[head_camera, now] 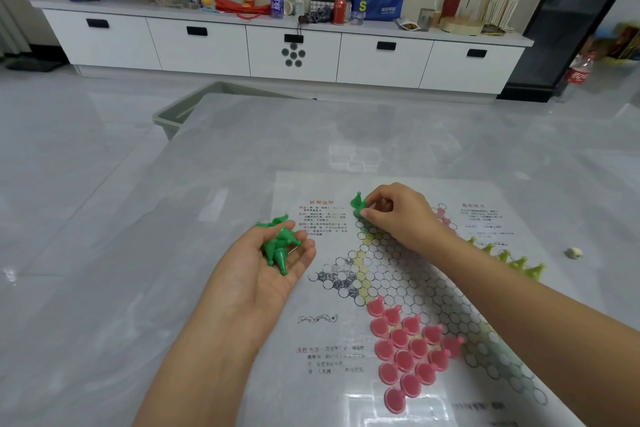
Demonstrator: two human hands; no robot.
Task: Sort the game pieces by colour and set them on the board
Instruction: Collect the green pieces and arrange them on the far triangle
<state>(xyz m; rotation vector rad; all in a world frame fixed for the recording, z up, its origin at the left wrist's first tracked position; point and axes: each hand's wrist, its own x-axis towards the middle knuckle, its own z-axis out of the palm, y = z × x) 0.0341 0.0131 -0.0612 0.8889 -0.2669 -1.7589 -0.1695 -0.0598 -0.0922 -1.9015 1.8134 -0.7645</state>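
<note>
A paper star-shaped game board [398, 274] lies on the table in front of me. My left hand [263, 274] is cupped palm up beside the board's left edge, holding several green pieces [278, 243]. My right hand [398, 215] pinches a green piece [358, 204] at the board's far point, its base at or just above the paper; another green piece seems to sit right against it. Several pink pieces [405, 354] fill the near point. A row of yellow-green pieces [509, 258] stands at the right point, partly hidden by my right forearm.
A small pale lump [575, 252] lies on the table right of the board. A grey bin [194, 107] sits beyond the table's far left corner. A white cabinet [277, 45] with bottles, a can and a blue bag stands along the back wall.
</note>
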